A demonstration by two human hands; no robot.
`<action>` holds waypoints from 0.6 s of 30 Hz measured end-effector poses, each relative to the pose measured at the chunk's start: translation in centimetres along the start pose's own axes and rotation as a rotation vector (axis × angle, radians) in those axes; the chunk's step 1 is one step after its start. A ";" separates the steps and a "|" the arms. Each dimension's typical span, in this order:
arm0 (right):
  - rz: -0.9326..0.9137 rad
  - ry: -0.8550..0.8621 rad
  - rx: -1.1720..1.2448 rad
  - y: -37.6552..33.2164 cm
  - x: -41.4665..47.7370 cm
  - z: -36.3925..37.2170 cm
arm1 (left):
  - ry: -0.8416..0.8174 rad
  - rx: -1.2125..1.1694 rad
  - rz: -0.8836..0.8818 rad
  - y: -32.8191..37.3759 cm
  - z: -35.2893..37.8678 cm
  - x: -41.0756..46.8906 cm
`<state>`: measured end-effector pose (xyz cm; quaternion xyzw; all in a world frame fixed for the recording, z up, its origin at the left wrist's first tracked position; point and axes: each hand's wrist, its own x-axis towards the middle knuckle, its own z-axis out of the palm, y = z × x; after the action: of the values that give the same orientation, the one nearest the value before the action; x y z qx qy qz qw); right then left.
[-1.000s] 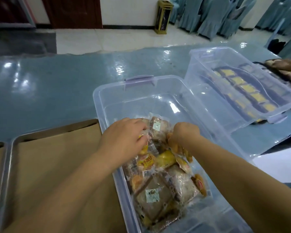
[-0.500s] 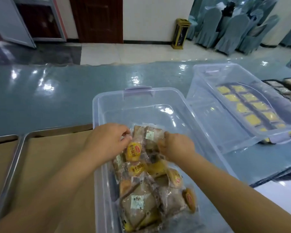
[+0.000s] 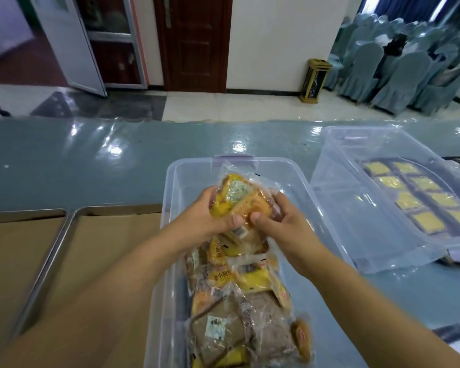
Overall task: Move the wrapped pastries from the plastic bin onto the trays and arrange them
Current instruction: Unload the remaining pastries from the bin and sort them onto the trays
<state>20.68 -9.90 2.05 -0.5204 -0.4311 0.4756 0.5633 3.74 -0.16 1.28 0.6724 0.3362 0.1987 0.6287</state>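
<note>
Since 0.5 s ago: raised a bundle of wrapped pastries (image 3: 239, 200) off the pile, now above the far half of the plastic bin (image 3: 186, 179). Gripped on its left side by the left hand (image 3: 205, 219), thumb in front. Gripped on its right side by the right hand (image 3: 284, 229), thumb pressed on the wrapper. Earlier, both down among the packs. Heaped in the bin's near half: remaining pastries (image 3: 237, 301). Just beside the bin, to its left: paper-lined trays (image 3: 49, 261).
</note>
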 end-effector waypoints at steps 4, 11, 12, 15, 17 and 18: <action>-0.084 0.022 -0.186 -0.4 0.7 0.8 | 0.087 -0.039 0.034 0.1 0.2 -0.4; -0.047 0.105 -0.448 1.9 2.6 0.0 | 0.438 0.260 0.120 0.0 -1.7 0.7; -0.008 0.198 -0.410 2.5 2.8 -0.6 | 0.489 0.303 0.140 0.0 -2.2 0.9; 0.168 0.437 -0.546 4.9 4.1 -3.0 | 0.597 0.413 0.173 0.0 -3.8 1.6; 0.325 0.410 -0.812 6.6 4.9 -4.3 | 0.593 0.438 0.158 0.0 -4.4 2.3; 0.396 0.372 -0.887 7.4 5.2 -4.5 | 0.573 0.439 0.151 -0.1 -4.6 2.7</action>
<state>25.37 -5.55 -5.81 -0.8563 -0.3770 0.2442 0.2548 2.43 4.99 1.36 0.7314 0.4825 0.3480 0.3335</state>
